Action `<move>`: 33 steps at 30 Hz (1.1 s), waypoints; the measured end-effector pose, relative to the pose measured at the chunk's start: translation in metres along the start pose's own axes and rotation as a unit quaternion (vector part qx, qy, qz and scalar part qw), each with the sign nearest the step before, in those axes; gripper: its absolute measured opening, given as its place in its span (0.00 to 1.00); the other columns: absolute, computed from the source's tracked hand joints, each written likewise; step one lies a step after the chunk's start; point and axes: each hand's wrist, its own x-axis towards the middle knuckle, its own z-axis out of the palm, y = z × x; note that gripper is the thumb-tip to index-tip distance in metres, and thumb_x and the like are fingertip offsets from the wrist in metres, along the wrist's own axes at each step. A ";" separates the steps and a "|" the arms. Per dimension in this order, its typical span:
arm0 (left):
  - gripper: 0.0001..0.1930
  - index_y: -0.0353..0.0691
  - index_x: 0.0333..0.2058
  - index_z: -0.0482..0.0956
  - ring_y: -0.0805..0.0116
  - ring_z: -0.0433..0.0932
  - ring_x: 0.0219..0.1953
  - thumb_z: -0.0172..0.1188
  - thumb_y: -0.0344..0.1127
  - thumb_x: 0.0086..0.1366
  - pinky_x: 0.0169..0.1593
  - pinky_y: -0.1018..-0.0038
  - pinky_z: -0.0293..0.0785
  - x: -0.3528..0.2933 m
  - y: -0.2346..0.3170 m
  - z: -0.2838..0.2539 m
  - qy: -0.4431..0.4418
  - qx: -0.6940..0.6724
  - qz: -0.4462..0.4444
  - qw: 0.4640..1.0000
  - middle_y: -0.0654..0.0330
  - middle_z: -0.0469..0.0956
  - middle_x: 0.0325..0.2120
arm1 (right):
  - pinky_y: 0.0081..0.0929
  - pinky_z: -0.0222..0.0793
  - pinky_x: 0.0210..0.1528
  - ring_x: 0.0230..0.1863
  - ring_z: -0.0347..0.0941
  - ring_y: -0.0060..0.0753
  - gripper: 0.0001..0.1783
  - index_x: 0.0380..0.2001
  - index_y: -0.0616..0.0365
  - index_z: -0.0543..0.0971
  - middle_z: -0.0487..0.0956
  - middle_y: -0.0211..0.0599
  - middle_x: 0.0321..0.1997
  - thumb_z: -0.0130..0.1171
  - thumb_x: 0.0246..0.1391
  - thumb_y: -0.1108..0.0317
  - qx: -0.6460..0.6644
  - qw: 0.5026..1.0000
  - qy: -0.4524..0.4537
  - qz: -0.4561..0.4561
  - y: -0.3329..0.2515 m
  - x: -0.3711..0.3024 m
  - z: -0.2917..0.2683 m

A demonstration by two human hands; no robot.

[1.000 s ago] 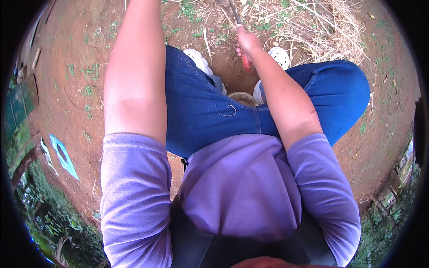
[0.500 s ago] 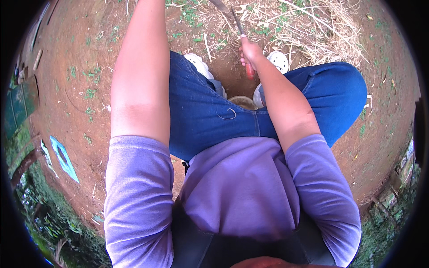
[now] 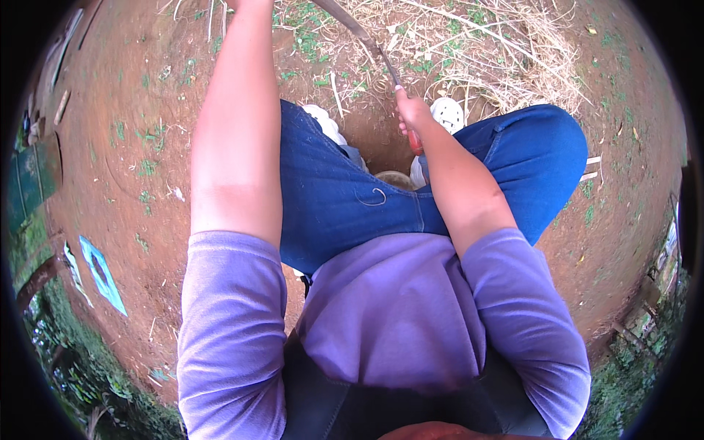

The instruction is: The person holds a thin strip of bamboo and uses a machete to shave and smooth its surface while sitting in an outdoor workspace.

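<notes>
My right hand (image 3: 413, 116) is wrapped round the red handle (image 3: 416, 143) of a machete, between my knees. Its long dark blade (image 3: 359, 33) runs up and to the left, over dry straw, and leaves the view at the top edge. My left hand (image 3: 249, 4) is almost wholly cut off by the top edge; only the wrist end shows. Its fingers, and anything in them, are out of sight.
A heap of dry stalks (image 3: 513, 59) lies ahead to the right. My white clogs (image 3: 447, 114) rest on brown soil, with a round pale rim (image 3: 396, 178) between them. At the left lie a blue piece (image 3: 103, 275) and a green panel (image 3: 35, 176).
My right hand and the machete have come closer to me, so more of the blade shows. The left arm has drawn back slightly, and the whole view has shifted a little.
</notes>
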 end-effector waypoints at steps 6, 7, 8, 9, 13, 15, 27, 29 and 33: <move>0.29 0.30 0.47 0.80 0.56 0.84 0.44 0.75 0.49 0.57 0.50 0.64 0.76 0.007 0.026 -0.005 -0.019 0.057 -0.061 0.996 0.46 0.85 0.40 | 0.29 0.68 0.20 0.17 0.67 0.26 0.32 0.34 0.60 0.74 0.70 0.30 0.22 0.44 0.69 0.38 0.266 0.957 -0.034 -0.110 -0.076 -0.042 -0.011; 0.29 0.30 0.47 0.80 0.56 0.84 0.44 0.75 0.48 0.57 0.50 0.63 0.76 0.010 0.039 -0.012 -0.027 0.065 -0.076 0.995 0.46 0.85 0.41 | 0.29 0.68 0.20 0.17 0.67 0.26 0.32 0.35 0.61 0.74 0.71 0.30 0.22 0.45 0.69 0.38 0.309 0.939 -0.044 -0.144 -0.098 -0.056 -0.020; 0.28 0.29 0.46 0.80 0.54 0.83 0.44 0.75 0.48 0.57 0.49 0.62 0.77 0.012 0.051 -0.016 -0.033 0.051 -0.087 0.994 0.46 0.84 0.41 | 0.27 0.66 0.19 0.17 0.65 0.25 0.31 0.36 0.60 0.73 0.69 0.29 0.21 0.46 0.69 0.38 0.346 0.920 -0.062 -0.176 -0.121 -0.070 -0.032; 0.26 0.30 0.45 0.81 0.54 0.83 0.43 0.75 0.46 0.58 0.49 0.62 0.77 0.009 0.052 -0.007 -0.022 -0.008 -0.013 1.000 0.47 0.85 0.40 | 0.26 0.64 0.18 0.16 0.63 0.24 0.30 0.36 0.59 0.72 0.68 0.28 0.21 0.46 0.69 0.38 0.382 0.898 -0.070 -0.208 -0.139 -0.082 -0.050; 0.35 0.25 0.44 0.69 0.45 0.79 0.48 0.66 0.58 0.62 0.55 0.54 0.74 0.025 0.041 -0.009 -0.187 0.069 -0.079 0.977 0.37 0.76 0.43 | 0.22 0.64 0.19 0.17 0.65 0.20 0.29 0.40 0.57 0.72 0.69 0.25 0.22 0.54 0.66 0.38 0.347 0.875 -0.058 -0.332 -0.213 -0.139 -0.114; 0.32 0.23 0.49 0.66 0.41 0.77 0.53 0.64 0.50 0.63 0.57 0.56 0.73 0.015 0.036 0.005 -0.233 0.044 -0.039 0.971 0.33 0.72 0.49 | 0.21 0.64 0.19 0.18 0.66 0.18 0.29 0.40 0.55 0.72 0.69 0.24 0.22 0.56 0.64 0.37 0.307 0.866 -0.037 -0.393 -0.226 -0.147 -0.151; 0.19 0.31 0.45 0.76 0.64 0.85 0.38 0.71 0.36 0.62 0.42 0.67 0.80 -0.016 0.090 0.017 -0.229 0.026 -0.043 0.972 0.52 0.84 0.36 | 0.20 0.64 0.21 0.18 0.66 0.18 0.23 0.45 0.58 0.76 0.68 0.24 0.20 0.60 0.65 0.47 0.298 0.884 -0.014 -0.359 -0.195 -0.152 -0.198; 0.20 0.31 0.46 0.76 0.65 0.85 0.36 0.71 0.37 0.62 0.41 0.68 0.81 -0.019 0.093 0.017 -0.228 0.012 -0.043 0.973 0.52 0.85 0.36 | 0.20 0.64 0.21 0.18 0.66 0.18 0.22 0.46 0.58 0.77 0.70 0.24 0.21 0.61 0.65 0.48 0.278 0.888 -0.012 -0.366 -0.194 -0.161 -0.201; 0.20 0.32 0.47 0.77 0.65 0.85 0.35 0.72 0.37 0.62 0.41 0.69 0.80 -0.025 0.107 0.020 -0.225 -0.012 -0.081 0.971 0.53 0.85 0.36 | 0.20 0.64 0.21 0.18 0.67 0.17 0.20 0.43 0.56 0.77 0.73 0.26 0.22 0.61 0.65 0.49 0.261 0.882 -0.013 -0.393 -0.192 -0.169 -0.208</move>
